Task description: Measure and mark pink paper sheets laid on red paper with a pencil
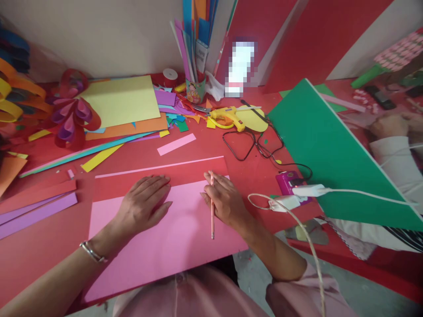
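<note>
Left hand (142,203), fingers together: best press broad pink paper sheet (178,240) flat. Right hand (226,199), three o'clock, clamps slim pink pencil (212,218).

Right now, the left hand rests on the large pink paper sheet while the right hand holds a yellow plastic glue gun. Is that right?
No: in the head view, the right hand holds a slim pink pencil; the left hand rests on the pink sheet.

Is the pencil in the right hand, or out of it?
The pencil is in the right hand, which grips its far part; the near end juts out over the pink sheet.
</note>
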The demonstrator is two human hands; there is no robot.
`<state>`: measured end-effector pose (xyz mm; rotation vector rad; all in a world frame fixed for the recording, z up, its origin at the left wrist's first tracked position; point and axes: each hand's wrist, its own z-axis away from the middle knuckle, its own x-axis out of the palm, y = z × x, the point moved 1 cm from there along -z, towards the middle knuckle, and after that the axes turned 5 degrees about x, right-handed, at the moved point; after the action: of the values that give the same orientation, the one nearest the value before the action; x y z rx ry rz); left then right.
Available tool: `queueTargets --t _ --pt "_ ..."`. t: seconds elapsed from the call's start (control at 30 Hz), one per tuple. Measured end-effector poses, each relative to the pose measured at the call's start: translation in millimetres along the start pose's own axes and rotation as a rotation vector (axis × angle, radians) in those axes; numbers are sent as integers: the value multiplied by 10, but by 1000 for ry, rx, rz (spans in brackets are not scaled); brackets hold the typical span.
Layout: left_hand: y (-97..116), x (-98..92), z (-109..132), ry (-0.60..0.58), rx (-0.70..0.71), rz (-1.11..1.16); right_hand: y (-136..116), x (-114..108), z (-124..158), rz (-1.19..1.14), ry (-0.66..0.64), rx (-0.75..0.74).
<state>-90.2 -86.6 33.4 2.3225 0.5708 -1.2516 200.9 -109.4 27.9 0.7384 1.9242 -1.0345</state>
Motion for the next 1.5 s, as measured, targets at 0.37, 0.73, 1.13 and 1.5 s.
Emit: queueTargets --t 0.37,0.73,1.13,1.5 --pt "14 36 20 -37 -31 -6 52 24 16 2 5 -22" --pt "-11 -284 51 215 -436 139 129 84 38 -8 122 -115" --pt "-433 -1157 577 800 -1060 885 33 -150 -14 -212 213 121" --pt "-415 -1047 420 735 -1133 943 415 -57 -155 -555 288 383"
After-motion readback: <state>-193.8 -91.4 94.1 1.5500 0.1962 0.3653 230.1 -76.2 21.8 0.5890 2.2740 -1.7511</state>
